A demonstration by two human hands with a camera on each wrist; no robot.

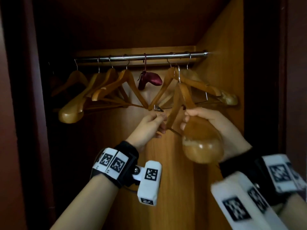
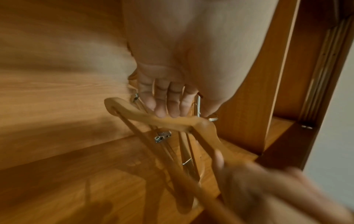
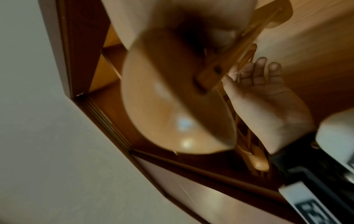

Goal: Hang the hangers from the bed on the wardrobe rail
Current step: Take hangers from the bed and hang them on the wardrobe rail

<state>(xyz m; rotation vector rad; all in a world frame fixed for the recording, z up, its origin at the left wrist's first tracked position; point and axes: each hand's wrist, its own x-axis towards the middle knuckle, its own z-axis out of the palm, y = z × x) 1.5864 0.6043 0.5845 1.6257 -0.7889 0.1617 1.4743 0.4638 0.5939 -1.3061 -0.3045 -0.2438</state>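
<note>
A steel rail [image 1: 141, 57] runs across the top of the wardrobe. My right hand [image 1: 207, 117] grips a wooden hanger [image 1: 181, 97] by its broad rounded shoulder end [image 3: 172, 98]. The hanger is tilted steeply, and its metal hook [image 1: 179, 73] points up just under the rail, between hooks that hang there. My left hand [image 1: 149, 125] pinches the hanger's other arm [image 2: 172, 121] between thumb and fingertips [image 2: 161, 112]. The right wrist view shows the left hand's palm [image 3: 264, 97] behind the thin bars.
Several wooden hangers hang on the rail to the left [image 1: 103, 87] and two to the right [image 1: 207, 88]. A dark red pouch [image 1: 149, 80] hangs mid-rail. A metal clip [image 1: 158, 109] sits above my left hand. The wardrobe side wall [image 1: 224, 63] stands close on the right.
</note>
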